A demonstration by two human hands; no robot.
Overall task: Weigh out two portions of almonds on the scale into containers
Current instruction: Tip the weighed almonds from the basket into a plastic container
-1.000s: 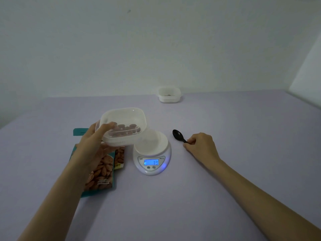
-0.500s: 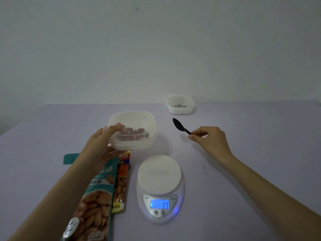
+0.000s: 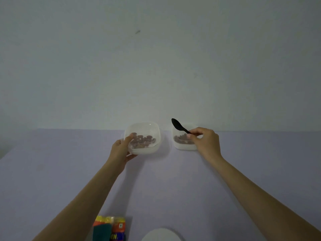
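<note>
Almond packets [image 3: 110, 228]: at the near edge of the view, left of centre, only their tops showing. A second ago I saw them in full beside the scale; I judge that my view has tilted up and they have not moved.

Left hand [image 3: 121, 150]: grips the near-left corner of the left container [image 3: 144, 138], thumb over the rim and fingers underneath.

Left container: clear plastic with a layer of almonds [image 3: 142, 140] in the bottom. One second ago it was held just over the scale. It is now at the far side of the table [image 3: 52, 171], just left of the right container and apart from it. I cannot tell whether it is set down or held just above the surface.

Scale [image 3: 160, 235]: only the far rim of the bare white pan shows, at the near edge. The display is out of view.

Black spoon [image 3: 179, 126]: lifted off the table since a second ago, with the bowl raised over the right container.

Right container [image 3: 184, 140]: at the far side, holds almonds, partly hidden by the right hand.

Right hand [image 3: 205, 143]: pinches the spoon handle between thumb and fingers.

Judgement: the second portion is off the scale and next to the first, so weighing looks done. What remains is letting go of the container and putting the spoon down.
</note>
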